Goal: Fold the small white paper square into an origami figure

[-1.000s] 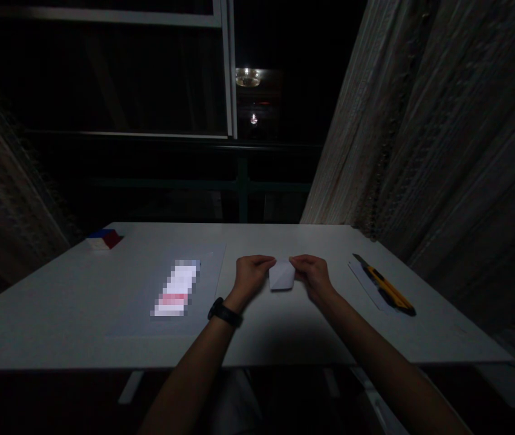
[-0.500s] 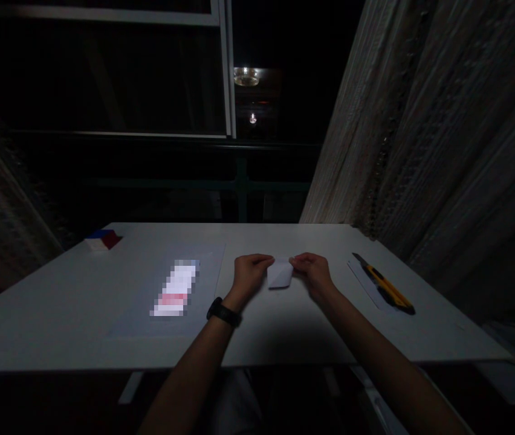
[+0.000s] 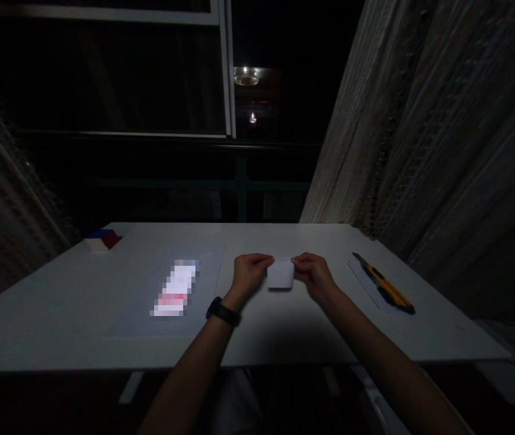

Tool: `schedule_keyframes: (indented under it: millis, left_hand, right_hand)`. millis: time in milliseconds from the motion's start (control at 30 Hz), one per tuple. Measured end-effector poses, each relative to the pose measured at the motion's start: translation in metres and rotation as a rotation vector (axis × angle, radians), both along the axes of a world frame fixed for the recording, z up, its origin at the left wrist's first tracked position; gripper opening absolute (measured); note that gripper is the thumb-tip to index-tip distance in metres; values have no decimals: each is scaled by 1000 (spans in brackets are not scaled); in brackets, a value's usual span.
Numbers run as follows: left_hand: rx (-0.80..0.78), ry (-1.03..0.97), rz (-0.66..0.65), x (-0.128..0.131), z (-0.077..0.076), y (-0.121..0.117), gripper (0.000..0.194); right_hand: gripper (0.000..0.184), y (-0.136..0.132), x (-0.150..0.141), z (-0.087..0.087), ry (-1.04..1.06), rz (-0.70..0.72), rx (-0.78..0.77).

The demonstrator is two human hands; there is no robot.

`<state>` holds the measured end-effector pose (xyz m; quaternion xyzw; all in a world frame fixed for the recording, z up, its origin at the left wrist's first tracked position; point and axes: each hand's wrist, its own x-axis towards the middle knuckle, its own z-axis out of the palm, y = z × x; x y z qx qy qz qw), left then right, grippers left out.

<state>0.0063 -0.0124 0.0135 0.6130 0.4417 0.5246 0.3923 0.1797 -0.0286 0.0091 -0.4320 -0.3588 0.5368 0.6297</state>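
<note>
A small white piece of paper (image 3: 280,275) is held up between my two hands, over the middle of the white table. My left hand (image 3: 249,270), with a dark band on the wrist, pinches its upper left corner. At the upper right corner the thumb and fingers of my right hand (image 3: 314,271) are closed on it. The paper's face looks flat and roughly square. My fingertips partly cover its upper corners.
To the left, a larger sheet (image 3: 208,287) lies under a lit, blurred-out screen (image 3: 176,289). A yellow and black box cutter (image 3: 387,285) rests at right on some white paper. A blue, red and white block (image 3: 102,239) sits at the far left, and curtains (image 3: 352,121) hang behind.
The paper's visible face has gone from showing a diagonal fold line to looking plain and squarer. My right hand has shifted very slightly right; both hands keep their pinch.
</note>
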Motion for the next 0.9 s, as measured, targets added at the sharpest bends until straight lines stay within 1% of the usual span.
schedule_keyframes:
  millis: [267,333,433,533,600,700,733,800,833,900]
  left_hand:
    - [-22,-65,-45,2,-2,2,23]
    - [-32,-100,-66,2,0,1,28]
    - [-18,-157,-139,2,4,-2,39]
    - [-16,-133,-202,3,4,-3,46]
    - [-24,-79,-174,3,0,-2,51]
    - [17,-16,-50,1,-6,2,43]
    - [53,12,-8,1,-7,2,40]
    - [134,56,34,-1,-8,2,35]
    - [167,77,39,-1,-8,1,33]
    - [211,119,37,-2,-7,-2,31]
  right_hand:
    - [20,-1,1,1,-17,-12,-9]
    - [22,0,1,0,-20,-12,3]
    - [22,1,2,-1,-13,-19,30]
    - [19,2,2,-1,8,-1,46]
    - [18,2,2,-1,14,40,48]
    - [21,4,4,-1,-17,86,33]
    - [23,4,4,-1,-40,88,17]
    - [34,5,5,-2,-96,79,-23]
    - [39,5,6,-2,-124,79,-42]
    - [44,4,8,0,-166,95,-71]
